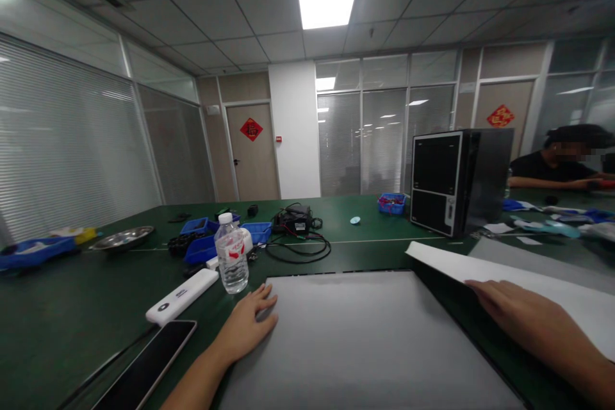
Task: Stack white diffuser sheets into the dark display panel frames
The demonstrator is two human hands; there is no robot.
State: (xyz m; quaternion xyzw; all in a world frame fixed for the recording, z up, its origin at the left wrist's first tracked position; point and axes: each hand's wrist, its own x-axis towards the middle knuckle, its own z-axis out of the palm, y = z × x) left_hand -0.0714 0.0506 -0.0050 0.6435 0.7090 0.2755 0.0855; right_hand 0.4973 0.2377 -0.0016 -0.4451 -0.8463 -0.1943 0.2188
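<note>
A flat grey panel with thin dark edges lies on the green table in front of me. My left hand rests on its left edge near the far corner, fingers spread. On the right, my right hand grips the near edge of a white sheet, the thumb hidden from view. That sheet is tilted, its near edge raised above the table. Behind it another grey sheet lies partly covered. Just beyond my left hand stands a clear water bottle with a white cap.
A white power bank and a phone lie on the left. Farther back are blue trays, a black adapter with cables, a metal dish and a black computer case. A person sits at far right.
</note>
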